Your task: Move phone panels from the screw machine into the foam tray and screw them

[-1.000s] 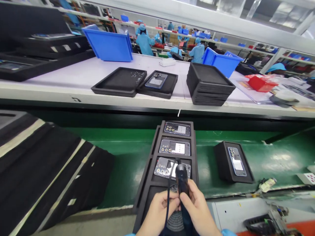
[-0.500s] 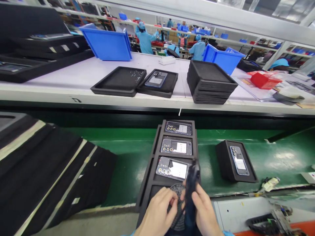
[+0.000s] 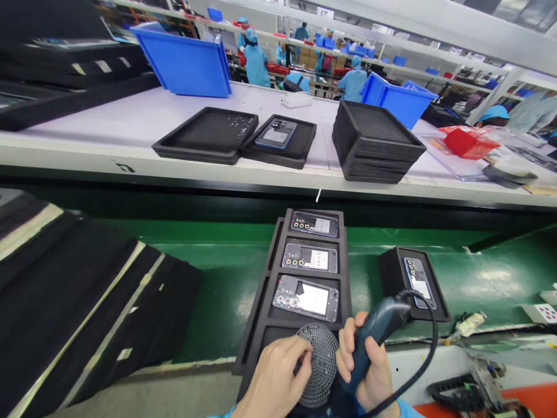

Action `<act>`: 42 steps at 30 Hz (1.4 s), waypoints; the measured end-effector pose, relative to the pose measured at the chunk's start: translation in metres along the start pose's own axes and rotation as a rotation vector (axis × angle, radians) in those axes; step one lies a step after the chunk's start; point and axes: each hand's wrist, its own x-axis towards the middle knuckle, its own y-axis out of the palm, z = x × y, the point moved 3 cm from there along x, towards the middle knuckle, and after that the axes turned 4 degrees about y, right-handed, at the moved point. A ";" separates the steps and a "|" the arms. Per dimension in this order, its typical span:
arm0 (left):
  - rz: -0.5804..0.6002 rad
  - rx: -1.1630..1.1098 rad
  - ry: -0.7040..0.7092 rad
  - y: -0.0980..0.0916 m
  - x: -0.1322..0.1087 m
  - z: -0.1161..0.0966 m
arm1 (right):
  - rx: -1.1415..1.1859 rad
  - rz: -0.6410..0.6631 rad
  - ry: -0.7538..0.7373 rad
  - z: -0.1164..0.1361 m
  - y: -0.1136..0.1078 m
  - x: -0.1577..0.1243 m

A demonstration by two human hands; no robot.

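Observation:
My right hand (image 3: 365,363) is wrapped round a dark blue electric screwdriver (image 3: 375,331), whose black cord curves over its top and down beside my wrist. My left hand (image 3: 282,371) has thumb and forefinger pinched together over a round dark plate (image 3: 322,363) dotted with small holes. Whatever lies in that pinch is too small to make out. Beyond my hands a black foam tray (image 3: 285,325) holds three opened phones in a column: the nearest phone (image 3: 307,297), the middle phone (image 3: 310,257) and the far phone (image 3: 314,224).
To the right, another opened phone (image 3: 420,283) lies on a small stack of black trays (image 3: 389,278). A tall black tray stack (image 3: 108,302) stands left. The white shelf (image 3: 130,130) carries foam trays, blue bins (image 3: 183,61) and a red item (image 3: 466,143). Co-workers in blue are farther back.
My right hand has turned the screwdriver from nearly upright over the plate to leaning right, so its cord now shows. My left hand stays pinched at the plate, which is less covered now.

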 end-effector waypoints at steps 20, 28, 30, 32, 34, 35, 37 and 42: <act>0.047 -0.893 -0.425 0.002 0.000 0.002 | -0.221 -0.143 -0.448 0.039 0.034 -0.007; -0.342 -0.813 -0.332 0.004 -0.001 0.009 | -0.256 -0.137 -0.485 0.043 0.039 -0.009; -0.357 -0.778 -0.291 0.003 -0.001 0.010 | -0.252 -0.145 -0.501 0.045 0.042 -0.007; -0.311 -0.723 -0.257 0.003 -0.001 0.008 | -0.243 -0.156 -0.517 0.046 0.044 -0.007; -0.280 -0.627 -0.205 0.002 -0.001 0.004 | -0.223 -0.170 -0.549 0.049 0.045 -0.008; -0.287 -0.584 -0.171 0.000 -0.001 0.001 | -0.212 -0.179 -0.556 0.050 0.046 -0.009; -0.324 -0.519 -0.081 -0.005 -0.001 -0.006 | -0.180 -0.212 -0.555 0.052 0.046 -0.012; -0.389 -0.298 0.181 -0.019 -0.002 -0.026 | -0.183 -0.253 -0.553 0.054 0.047 -0.013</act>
